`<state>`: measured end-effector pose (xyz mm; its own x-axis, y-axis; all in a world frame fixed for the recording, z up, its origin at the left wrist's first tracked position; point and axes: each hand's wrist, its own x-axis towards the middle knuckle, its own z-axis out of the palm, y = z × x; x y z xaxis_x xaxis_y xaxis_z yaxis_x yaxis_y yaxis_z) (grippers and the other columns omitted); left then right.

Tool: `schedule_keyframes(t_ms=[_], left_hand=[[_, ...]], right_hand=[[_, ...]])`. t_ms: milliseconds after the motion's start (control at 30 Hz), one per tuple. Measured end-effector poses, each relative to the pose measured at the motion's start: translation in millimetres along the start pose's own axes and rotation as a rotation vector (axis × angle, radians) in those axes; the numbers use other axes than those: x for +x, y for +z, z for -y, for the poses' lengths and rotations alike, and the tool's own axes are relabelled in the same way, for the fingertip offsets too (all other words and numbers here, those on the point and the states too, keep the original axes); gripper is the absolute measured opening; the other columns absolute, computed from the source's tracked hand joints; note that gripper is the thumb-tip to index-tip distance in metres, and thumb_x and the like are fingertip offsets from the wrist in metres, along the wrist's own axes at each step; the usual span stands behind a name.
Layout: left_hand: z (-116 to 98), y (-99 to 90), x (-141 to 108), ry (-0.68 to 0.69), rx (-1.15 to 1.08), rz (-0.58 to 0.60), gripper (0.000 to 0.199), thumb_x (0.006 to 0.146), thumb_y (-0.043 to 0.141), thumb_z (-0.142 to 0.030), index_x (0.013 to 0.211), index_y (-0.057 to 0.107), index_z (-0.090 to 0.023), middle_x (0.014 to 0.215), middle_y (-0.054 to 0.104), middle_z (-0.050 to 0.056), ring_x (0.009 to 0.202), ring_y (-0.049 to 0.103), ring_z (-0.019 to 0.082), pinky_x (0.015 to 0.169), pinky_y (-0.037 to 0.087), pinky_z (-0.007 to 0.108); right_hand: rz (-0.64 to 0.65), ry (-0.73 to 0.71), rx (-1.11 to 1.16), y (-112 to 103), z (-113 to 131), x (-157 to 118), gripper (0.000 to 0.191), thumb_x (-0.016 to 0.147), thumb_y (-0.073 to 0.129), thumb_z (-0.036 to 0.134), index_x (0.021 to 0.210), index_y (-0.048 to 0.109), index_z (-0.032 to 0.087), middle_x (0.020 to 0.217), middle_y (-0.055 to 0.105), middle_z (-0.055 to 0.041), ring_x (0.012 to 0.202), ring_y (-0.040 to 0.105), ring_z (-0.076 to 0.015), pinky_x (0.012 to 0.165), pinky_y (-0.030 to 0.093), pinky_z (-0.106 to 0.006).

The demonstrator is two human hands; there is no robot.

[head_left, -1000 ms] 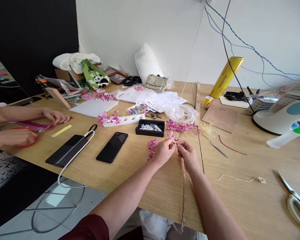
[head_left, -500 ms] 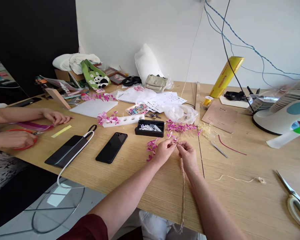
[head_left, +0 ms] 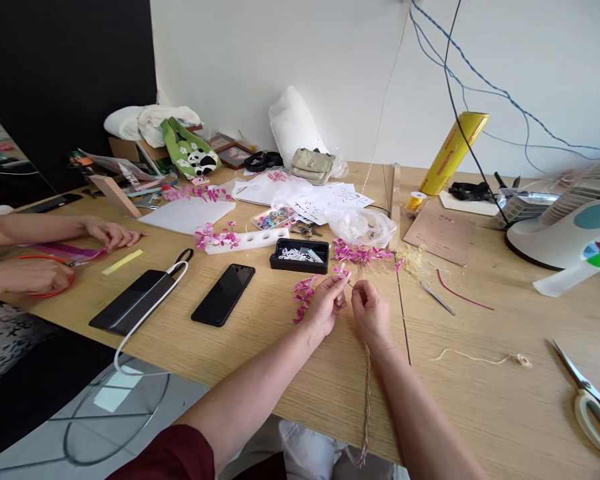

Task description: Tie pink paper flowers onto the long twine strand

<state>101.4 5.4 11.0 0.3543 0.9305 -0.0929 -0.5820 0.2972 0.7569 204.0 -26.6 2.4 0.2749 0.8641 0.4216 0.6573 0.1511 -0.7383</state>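
My left hand [head_left: 327, 303] is closed in a pinch on a small pink artificial flower [head_left: 342, 271], whose petals stick up above the fingertips. Close beside it, my right hand [head_left: 371, 310] is curled shut on a thin strand, a short bit of which shows between the hands. From under my right wrist a braided cord [head_left: 367, 400] runs down over the table's front edge. Loose pink flowers [head_left: 304, 297] lie just left of my left hand. More pink blossoms [head_left: 360, 252] lie beyond both hands.
A black box of small white pieces [head_left: 300, 257] and a phone [head_left: 223, 295] lie to the left. Scissors [head_left: 585, 387], tweezers [head_left: 437, 298] and a fan [head_left: 570, 220] are on the right. Further left, another person's hands [head_left: 40, 275] work with red-handled scissors and purple ribbon.
My hands have moved slightly apart from their earlier touching pinch. The right hand has rolled into a fist, and a thin strand now shows between them.
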Motion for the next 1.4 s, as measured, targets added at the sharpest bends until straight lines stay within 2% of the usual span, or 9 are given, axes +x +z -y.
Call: schedule_keyframes(t_ms=[100, 200, 267, 400, 533, 800, 1133, 1300, 1400], left_hand=[[-5, 0.6, 0, -0.074, -0.099, 0.021, 0.029, 0.064, 0.072, -0.035, 0.072, 0.054, -0.015, 0.049, 0.027, -0.008, 0.045, 0.027, 0.003, 0.045, 0.023, 0.019], [-11, -0.2, 1, -0.085, -0.158, 0.063, 0.031, 0.066, 0.070, -0.037, 0.064, 0.049, -0.015, 0.048, 0.022, -0.008, 0.044, 0.024, 0.003, 0.044, 0.022, 0.020], [-16, -1.2, 1, -0.067, -0.160, 0.099, 0.031, 0.068, 0.069, -0.037, 0.063, 0.047, -0.015, 0.047, 0.021, -0.008, 0.043, 0.022, 0.004, 0.044, 0.021, 0.021], [-22, -2.7, 2, -0.078, -0.113, 0.182, 0.027, 0.069, 0.068, -0.034, 0.067, 0.049, -0.015, 0.046, 0.023, -0.009, 0.043, 0.021, 0.004, 0.046, 0.021, 0.020], [-22, -3.8, 1, -0.102, -0.062, 0.250, 0.027, 0.069, 0.069, -0.032, 0.065, 0.049, -0.015, 0.045, 0.028, -0.008, 0.044, 0.024, 0.004, 0.047, 0.021, 0.020], [-20, -3.6, 0, -0.099, 0.128, 0.303, 0.025, 0.070, 0.067, -0.036, 0.071, 0.060, -0.012, 0.050, 0.035, -0.006, 0.047, 0.028, 0.004, 0.048, 0.021, 0.021], [-12, -2.9, 0, -0.089, 0.019, 0.302, 0.019, 0.072, 0.066, -0.031, 0.079, 0.058, -0.015, 0.047, 0.035, -0.007, 0.044, 0.026, 0.004, 0.047, 0.021, 0.020], [-13, -2.7, -1, -0.103, 0.006, 0.298, 0.020, 0.073, 0.065, -0.032, 0.074, 0.055, -0.015, 0.047, 0.032, -0.007, 0.044, 0.025, 0.004, 0.048, 0.021, 0.020], [-13, -3.0, -1, -0.084, 0.000, 0.271, 0.018, 0.073, 0.065, -0.031, 0.075, 0.055, -0.015, 0.046, 0.032, -0.008, 0.044, 0.026, 0.004, 0.048, 0.022, 0.020]], right_hand=[[-0.014, -0.056, -0.030, -2, 2, 0, 0.011, 0.080, 0.041, 0.021, 0.078, 0.052, 0.023, 0.077, 0.055, -0.0030, 0.063, 0.047, -0.0152, 0.059, 0.033, -0.028], [0.017, -0.016, 0.146, -5, 2, 3, 0.007, 0.077, 0.046, 0.021, 0.075, 0.052, 0.022, 0.067, 0.051, -0.0006, 0.059, 0.044, -0.0142, 0.059, 0.033, -0.028], [0.061, 0.106, 0.370, -9, 0, 6, 0.003, 0.074, 0.052, 0.023, 0.076, 0.054, 0.022, 0.065, 0.049, 0.0008, 0.056, 0.041, -0.0125, 0.056, 0.033, -0.027], [0.227, 0.418, 0.823, -18, -2, 11, 0.017, 0.074, 0.059, 0.035, 0.079, 0.062, 0.018, 0.072, 0.051, -0.0008, 0.055, 0.040, -0.0093, 0.049, 0.030, -0.024], [0.397, 0.509, 1.008, -22, 0, 10, 0.021, 0.072, 0.065, 0.037, 0.075, 0.066, 0.016, 0.064, 0.049, 0.0004, 0.055, 0.039, -0.0075, 0.048, 0.028, -0.022], [0.474, 0.560, 1.154, -20, 5, 7, 0.019, 0.068, 0.071, 0.032, 0.066, 0.061, 0.016, 0.049, 0.042, 0.0051, 0.045, 0.028, -0.0047, 0.043, 0.018, -0.021], [0.415, 0.617, 1.234, -17, 3, 8, 0.027, 0.059, 0.077, 0.029, 0.063, 0.053, 0.017, 0.044, 0.039, 0.0079, 0.040, 0.025, -0.0027, 0.040, 0.012, -0.018], [0.384, 0.562, 1.144, -14, 6, 7, 0.028, 0.063, 0.073, 0.035, 0.064, 0.051, 0.017, 0.043, 0.039, 0.0075, 0.040, 0.026, -0.0038, 0.040, 0.014, -0.019], [0.279, 0.449, 0.985, -11, 9, 5, 0.025, 0.069, 0.067, 0.037, 0.065, 0.052, 0.018, 0.044, 0.038, 0.0076, 0.040, 0.027, -0.0049, 0.041, 0.018, -0.020]])
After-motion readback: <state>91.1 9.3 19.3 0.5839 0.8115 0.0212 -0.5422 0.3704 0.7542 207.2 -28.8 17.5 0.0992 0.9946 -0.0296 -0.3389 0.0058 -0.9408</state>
